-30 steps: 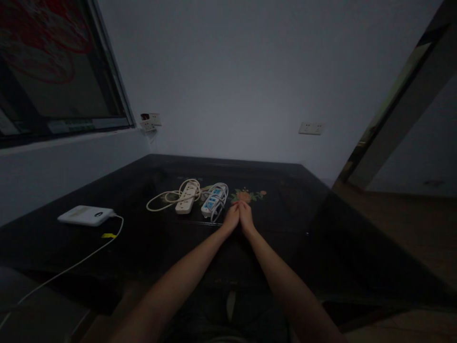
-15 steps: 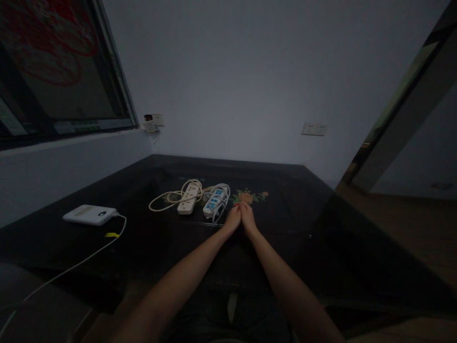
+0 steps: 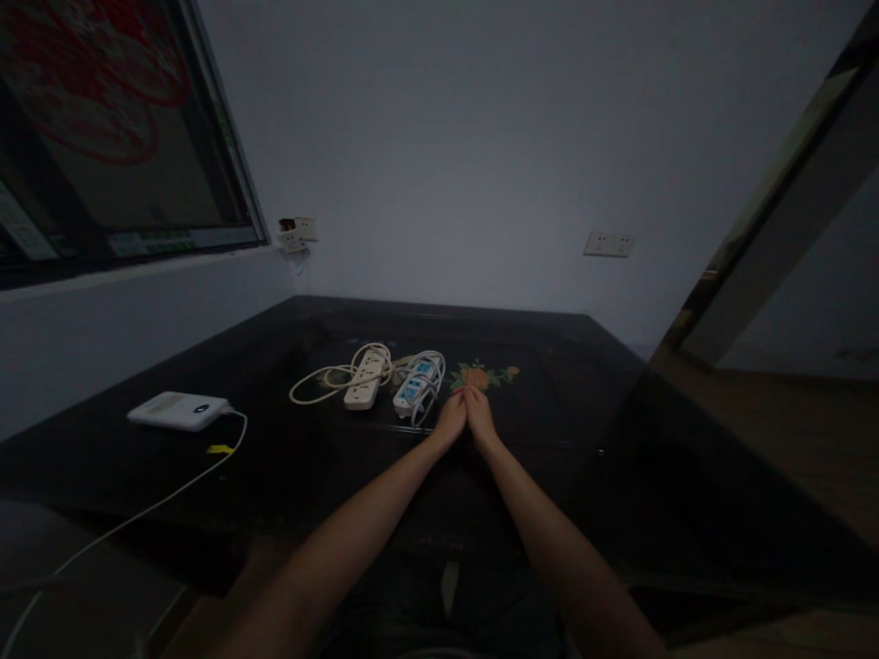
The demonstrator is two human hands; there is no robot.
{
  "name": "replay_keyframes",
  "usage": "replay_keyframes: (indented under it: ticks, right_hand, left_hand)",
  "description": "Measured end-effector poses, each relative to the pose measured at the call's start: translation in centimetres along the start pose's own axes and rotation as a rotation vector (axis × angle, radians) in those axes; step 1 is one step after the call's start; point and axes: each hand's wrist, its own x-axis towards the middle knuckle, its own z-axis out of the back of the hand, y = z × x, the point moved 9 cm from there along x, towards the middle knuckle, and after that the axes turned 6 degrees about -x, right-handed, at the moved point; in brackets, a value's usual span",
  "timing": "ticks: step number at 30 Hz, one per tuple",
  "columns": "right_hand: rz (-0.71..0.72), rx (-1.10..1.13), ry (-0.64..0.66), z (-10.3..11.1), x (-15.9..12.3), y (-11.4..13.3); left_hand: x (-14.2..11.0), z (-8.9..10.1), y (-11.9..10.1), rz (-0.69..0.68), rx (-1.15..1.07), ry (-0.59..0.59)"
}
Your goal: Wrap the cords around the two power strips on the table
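My left hand (image 3: 451,417) and my right hand (image 3: 480,416) rest on the black table (image 3: 542,513), tips touching and palms turned toward each other. Their fingers look stretched out, and nothing shows between them. Just left of my left hand lies a white power strip with blue socket faces (image 3: 417,384), its grey-white cord wrapped round it. Beside that is a cream power strip (image 3: 364,380), with a loop of its cord (image 3: 312,400) spreading to the left. A painted flower (image 3: 475,377) decorates the tabletop beyond my fingertips.
At the table's left lies a white power bank (image 3: 179,411) with a small display. Its white cable (image 3: 161,502), with a yellow tag (image 3: 220,449), runs off the near left edge. Wall sockets (image 3: 609,244) sit above the far edge; a window (image 3: 137,128) is at left.
The view has shifted slightly, so the things on the table appear a little farther right. My hands stay together in the same pose.
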Motion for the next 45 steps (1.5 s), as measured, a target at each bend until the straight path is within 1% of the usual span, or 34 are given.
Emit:
replay_keyframes:
  ticks: [37, 45]
  right_hand:
    - [-0.003, -0.005, 0.01, -0.07, -0.01, -0.03]
    - [-0.003, -0.01, 0.005, -0.01, -0.14, 0.15]
  left_hand:
    - [-0.44, 0.16, -0.67, -0.004, -0.002, 0.001]
    - [-0.19, 0.14, -0.49, -0.003, -0.002, 0.001]
